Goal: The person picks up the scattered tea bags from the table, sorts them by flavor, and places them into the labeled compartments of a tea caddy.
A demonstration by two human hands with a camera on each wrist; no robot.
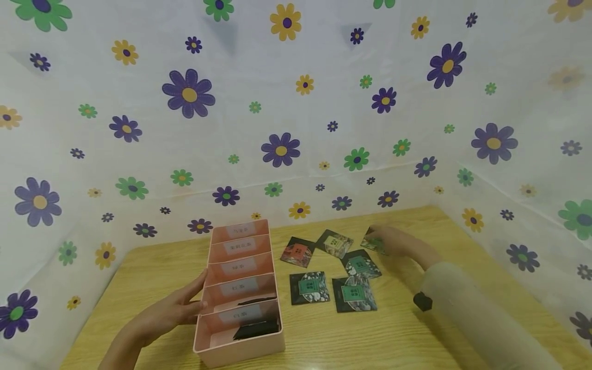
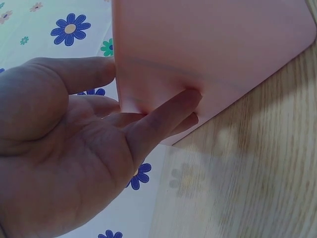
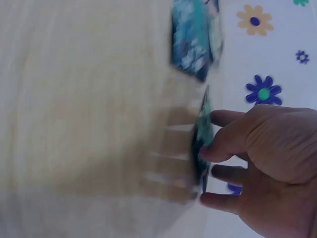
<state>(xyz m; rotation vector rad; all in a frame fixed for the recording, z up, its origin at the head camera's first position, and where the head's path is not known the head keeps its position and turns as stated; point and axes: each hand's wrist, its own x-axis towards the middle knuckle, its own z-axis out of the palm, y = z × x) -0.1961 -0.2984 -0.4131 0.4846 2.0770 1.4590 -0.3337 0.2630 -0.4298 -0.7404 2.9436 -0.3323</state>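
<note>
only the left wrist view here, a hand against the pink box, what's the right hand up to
Observer: The right hand pinches a packet between thumb and fingers.
Operator: ok and is anything inside the box
Observer: Yes, a dark, flat item lies in the box's compartment nearest the head camera.
Operator: any packets not in hand
Observer: Five other packets lie on the table, to the right of the box in the head view.

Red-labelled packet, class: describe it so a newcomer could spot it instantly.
On the wooden table is a pink box with compartments. Just right of its far half, in the head view, lies a dark packet. Neighbouring packets have green or pale labels; this label is red.
</note>
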